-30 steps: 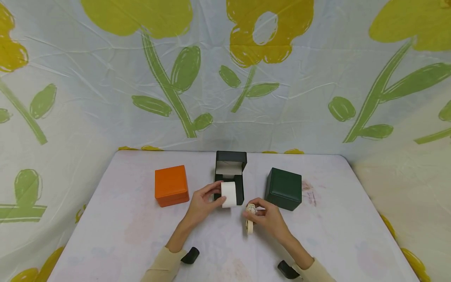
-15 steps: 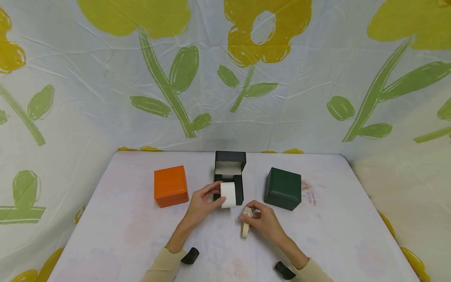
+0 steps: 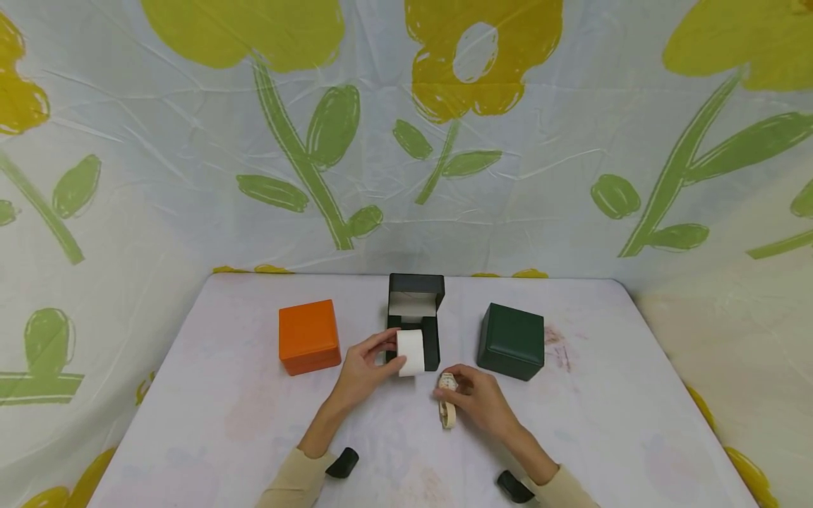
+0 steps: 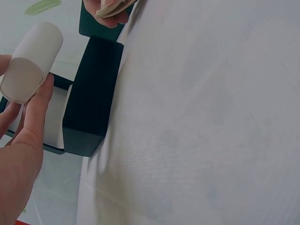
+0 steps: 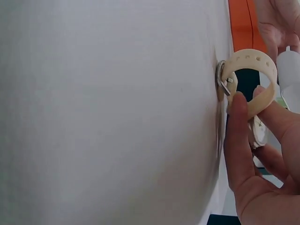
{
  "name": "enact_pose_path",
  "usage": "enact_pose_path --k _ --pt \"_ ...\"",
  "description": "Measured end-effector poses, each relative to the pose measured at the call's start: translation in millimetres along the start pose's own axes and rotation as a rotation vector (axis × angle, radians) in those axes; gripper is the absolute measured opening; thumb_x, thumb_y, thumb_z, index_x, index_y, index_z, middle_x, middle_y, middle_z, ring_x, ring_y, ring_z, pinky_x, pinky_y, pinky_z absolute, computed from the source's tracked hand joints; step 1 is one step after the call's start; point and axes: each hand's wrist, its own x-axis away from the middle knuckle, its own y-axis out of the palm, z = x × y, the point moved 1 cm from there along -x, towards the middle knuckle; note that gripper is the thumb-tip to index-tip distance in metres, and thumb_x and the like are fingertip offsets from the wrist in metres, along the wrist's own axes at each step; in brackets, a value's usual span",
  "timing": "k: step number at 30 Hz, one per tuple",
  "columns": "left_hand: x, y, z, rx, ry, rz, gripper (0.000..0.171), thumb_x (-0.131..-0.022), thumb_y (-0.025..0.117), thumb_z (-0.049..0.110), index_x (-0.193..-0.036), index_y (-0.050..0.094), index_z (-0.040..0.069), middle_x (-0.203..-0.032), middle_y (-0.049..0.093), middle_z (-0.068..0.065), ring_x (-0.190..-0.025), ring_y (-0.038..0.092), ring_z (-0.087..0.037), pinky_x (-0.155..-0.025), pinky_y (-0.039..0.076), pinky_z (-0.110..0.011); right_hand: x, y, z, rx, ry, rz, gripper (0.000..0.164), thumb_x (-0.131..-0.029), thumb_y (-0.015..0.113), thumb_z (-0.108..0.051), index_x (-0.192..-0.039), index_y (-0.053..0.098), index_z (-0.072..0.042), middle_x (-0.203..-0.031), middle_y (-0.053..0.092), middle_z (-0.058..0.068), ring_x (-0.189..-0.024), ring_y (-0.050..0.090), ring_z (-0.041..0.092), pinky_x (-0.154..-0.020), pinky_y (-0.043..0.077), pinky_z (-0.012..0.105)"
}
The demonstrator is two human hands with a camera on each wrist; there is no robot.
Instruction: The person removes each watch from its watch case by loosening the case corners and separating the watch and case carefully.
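My left hand grips a white watch cushion, with the thumb and fingers on its side. The cushion hangs over the front of an open dark watch box, whose lid stands up at the back with a pale lining. In the left wrist view the cushion shows its round end. To the right, my right hand pinches a wristwatch with a light dial and cream strap. The right wrist view shows the strap curled into a loop, with a metal buckle at its left.
A closed orange box stands left of the dark box. On its right is a closed dark green box. All stand on a table with a pale cloth, and a flowered sheet hangs behind.
My right hand has shifted slightly left and toward me with the watch, and the strap below has swung a little. My left hand and the cushion stay nearly still.
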Motion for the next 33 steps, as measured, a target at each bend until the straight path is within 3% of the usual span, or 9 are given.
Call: enact_pose_path --k 5,10,18,25,33 --pt "-0.6 0.9 -2.3 0.006 -0.004 0.004 0.056 -0.089 0.077 -0.004 -0.140 0.057 -0.007 -0.140 0.059 -0.020 -0.116 0.059 -0.031 -0.104 0.046 -0.054 1 -7 1 0.032 -0.024 -0.003 0.038 -0.085 0.086 -0.024 -0.114 0.072 -0.005 -0.094 0.068 -0.002 -0.081 0.065 0.011 -0.071 0.055 0.025" --pt "0.0 1.2 -1.6 0.002 -0.003 0.006 0.055 -0.088 0.077 -0.005 -0.140 0.057 -0.006 -0.140 0.059 -0.020 -0.116 0.060 -0.030 -0.104 0.046 -0.055 -1 -9 0 0.046 0.007 0.009 0.035 -0.081 0.089 -0.023 -0.106 0.071 -0.007 -0.084 0.064 -0.003 -0.077 0.064 0.010 -0.067 0.053 0.023" --pt "0.8 1.4 -0.8 -0.001 -0.016 0.011 0.056 -0.088 0.077 -0.006 -0.140 0.057 -0.006 -0.141 0.058 -0.020 -0.116 0.060 -0.029 -0.104 0.047 -0.053 -6 -5 0 0.096 0.016 0.027 0.032 -0.078 0.092 -0.022 -0.096 0.070 -0.008 -0.074 0.055 -0.005 -0.070 0.050 0.009 -0.061 0.043 0.022" --pt "0.9 1.4 -1.1 0.007 -0.020 0.007 0.056 -0.089 0.077 -0.004 -0.141 0.055 -0.008 -0.140 0.058 -0.020 -0.118 0.059 -0.031 -0.104 0.046 -0.055 -8 -4 -1 0.150 -0.010 0.066 0.036 -0.076 0.093 -0.023 -0.097 0.068 -0.007 -0.086 0.058 0.002 -0.071 0.053 0.012 -0.063 0.047 0.023" --pt "0.7 0.9 -2.3 0.014 -0.029 0.004 0.055 -0.089 0.077 -0.004 -0.141 0.056 -0.006 -0.141 0.058 -0.020 -0.118 0.059 -0.029 -0.105 0.044 -0.057 -10 -6 -3 0.156 0.015 0.038 0.028 -0.082 0.089 -0.024 -0.097 0.071 -0.008 -0.086 0.060 0.001 -0.073 0.055 0.012 -0.065 0.049 0.024"
